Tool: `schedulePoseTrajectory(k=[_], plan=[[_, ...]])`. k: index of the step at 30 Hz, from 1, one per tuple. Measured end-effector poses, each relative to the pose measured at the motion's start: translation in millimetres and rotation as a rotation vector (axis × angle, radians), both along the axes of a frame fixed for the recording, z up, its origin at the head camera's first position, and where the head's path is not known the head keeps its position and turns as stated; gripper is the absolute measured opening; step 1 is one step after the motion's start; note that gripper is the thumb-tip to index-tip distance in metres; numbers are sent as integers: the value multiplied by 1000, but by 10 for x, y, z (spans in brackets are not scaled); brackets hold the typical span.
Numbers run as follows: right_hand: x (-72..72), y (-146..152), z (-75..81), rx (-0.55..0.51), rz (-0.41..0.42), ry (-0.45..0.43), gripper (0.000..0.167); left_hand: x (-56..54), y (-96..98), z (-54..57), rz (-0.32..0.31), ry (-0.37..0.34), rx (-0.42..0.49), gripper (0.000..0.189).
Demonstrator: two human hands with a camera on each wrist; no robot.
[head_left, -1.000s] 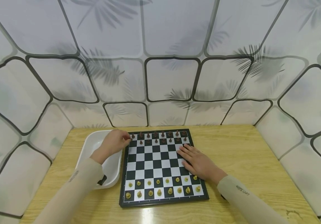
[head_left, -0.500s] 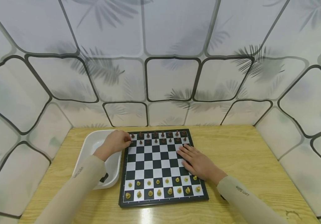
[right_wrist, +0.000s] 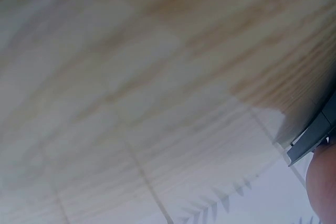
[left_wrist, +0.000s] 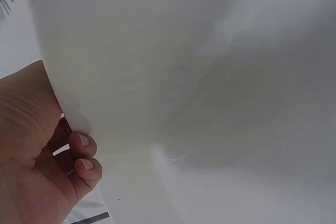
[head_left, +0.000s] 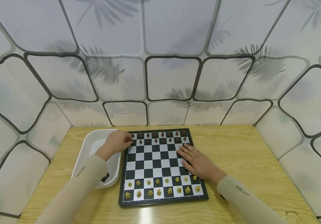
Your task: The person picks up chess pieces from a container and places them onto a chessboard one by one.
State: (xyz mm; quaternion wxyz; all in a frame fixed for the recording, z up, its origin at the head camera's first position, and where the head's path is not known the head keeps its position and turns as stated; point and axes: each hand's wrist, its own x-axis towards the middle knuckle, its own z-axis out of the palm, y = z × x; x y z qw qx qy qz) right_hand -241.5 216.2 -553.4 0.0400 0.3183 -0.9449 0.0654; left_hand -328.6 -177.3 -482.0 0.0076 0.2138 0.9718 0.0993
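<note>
A black-and-white chessboard point(head_left: 156, 163) lies on the table, with dark red chess pieces point(head_left: 162, 133) along its far side and yellow ones point(head_left: 158, 192) on its near rows. My left hand point(head_left: 116, 142) reaches over the white basin to the board's far left corner. Its thumb and fingertips pinch a dark red pawn at the left end of the second row; they mostly hide it. Curled fingers point(left_wrist: 84, 166) show past the basin's rim in the left wrist view. Fingers outstretched, my right hand point(head_left: 200, 162) rests on the board's right side.
The white basin point(head_left: 77, 168) stands close against the board's left side, under my left forearm. Wooden tabletop point(head_left: 238, 149) extends to the right. A patterned wall point(head_left: 174, 81) rises behind the table.
The left hand has shifted slightly toward the right and down at the corner square, its fingertips now covering the pawn. The right hand stays in place.
</note>
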Motion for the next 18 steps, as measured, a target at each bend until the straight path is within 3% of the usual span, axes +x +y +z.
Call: schedulePoseTrajectory(k=[14, 18], plan=[[-14, -6, 6, -1, -2, -12, 58, -1, -17, 1, 6, -17, 8, 23], [-17, -10, 11, -4, -2, -20, 59, 6, -40, 7, 29, -58, 71, 27]])
